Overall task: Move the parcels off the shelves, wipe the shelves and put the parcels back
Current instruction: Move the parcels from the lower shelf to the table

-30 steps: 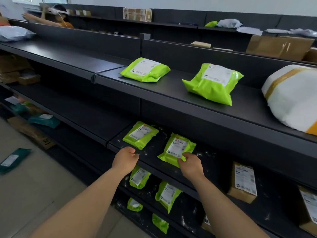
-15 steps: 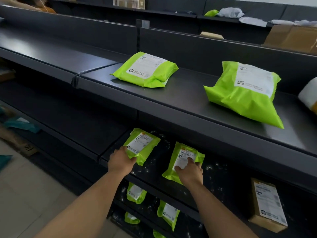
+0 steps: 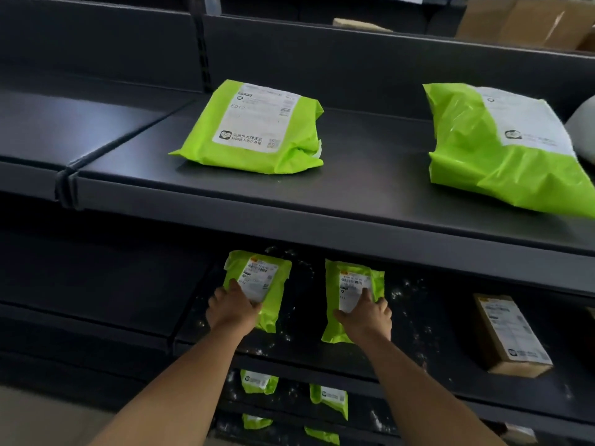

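Now | left hand (image 3: pixel 231 312) grips left parcel (image 3: pixel 262 272) | right hand (image 3: pixel 367 320) lies atop right parcel (image 3: pixel 352 278), grip unclear | both parcels on speckled middle shelf (image 3: pixel 434 336)

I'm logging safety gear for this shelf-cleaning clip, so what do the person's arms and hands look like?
Both forearms are bare up to the frame edge, no sleeves in sight. The left hand and right hand wear no gloves. No watch, bracelet or ring shows on the wrists or visible fingers.
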Demonstrator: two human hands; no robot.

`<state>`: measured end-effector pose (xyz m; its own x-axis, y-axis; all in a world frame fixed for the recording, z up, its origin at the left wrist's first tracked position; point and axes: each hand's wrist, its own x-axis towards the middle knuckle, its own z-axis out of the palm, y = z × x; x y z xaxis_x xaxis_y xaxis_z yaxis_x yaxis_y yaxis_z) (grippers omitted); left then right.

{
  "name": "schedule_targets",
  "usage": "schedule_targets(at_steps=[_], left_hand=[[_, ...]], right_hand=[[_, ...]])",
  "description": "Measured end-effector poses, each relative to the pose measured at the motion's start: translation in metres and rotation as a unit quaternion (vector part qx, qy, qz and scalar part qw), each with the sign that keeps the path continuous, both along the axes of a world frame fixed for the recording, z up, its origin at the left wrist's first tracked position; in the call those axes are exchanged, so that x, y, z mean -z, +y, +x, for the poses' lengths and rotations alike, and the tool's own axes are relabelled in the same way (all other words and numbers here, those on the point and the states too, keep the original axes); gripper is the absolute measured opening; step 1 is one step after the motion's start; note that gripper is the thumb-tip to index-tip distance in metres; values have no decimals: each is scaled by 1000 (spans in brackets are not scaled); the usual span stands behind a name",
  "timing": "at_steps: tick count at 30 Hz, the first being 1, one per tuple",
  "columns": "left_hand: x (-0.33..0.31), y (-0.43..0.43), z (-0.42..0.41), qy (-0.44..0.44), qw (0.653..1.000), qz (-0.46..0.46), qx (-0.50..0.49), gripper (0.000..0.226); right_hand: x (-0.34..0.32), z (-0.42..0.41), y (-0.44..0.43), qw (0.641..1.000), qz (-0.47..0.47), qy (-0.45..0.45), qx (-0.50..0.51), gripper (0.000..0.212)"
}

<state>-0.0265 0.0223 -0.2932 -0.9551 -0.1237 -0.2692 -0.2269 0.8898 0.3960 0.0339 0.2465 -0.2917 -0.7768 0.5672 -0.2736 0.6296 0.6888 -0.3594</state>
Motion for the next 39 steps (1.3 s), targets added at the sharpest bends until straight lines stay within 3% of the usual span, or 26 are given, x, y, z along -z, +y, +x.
schedule_targets(at_steps=[10, 16, 20, 26, 30, 39], left_hand=[[21, -9, -26, -33, 999, -2, -30, 99], [23, -9, -29, -40, 998, -11, -44, 96], [24, -9, -26, -14, 998, 19, -54, 89], [23, -9, -20, 41, 976, 207, -57, 51], [23, -11, -13, 61, 974, 218, 0, 83], [14, -2, 0, 86, 973, 196, 90, 47]], right_hand=[[18, -16, -8, 999, -17, 5, 46, 78], [23, -18, -13, 996, 56, 22, 69, 113], [24, -16, -18, 993, 95, -5, 72, 96], [27, -9, -19, 996, 56, -6, 73, 98], [24, -3, -17, 998, 17, 24, 52, 89], [17, 28, -2, 991, -74, 100, 44, 72]])
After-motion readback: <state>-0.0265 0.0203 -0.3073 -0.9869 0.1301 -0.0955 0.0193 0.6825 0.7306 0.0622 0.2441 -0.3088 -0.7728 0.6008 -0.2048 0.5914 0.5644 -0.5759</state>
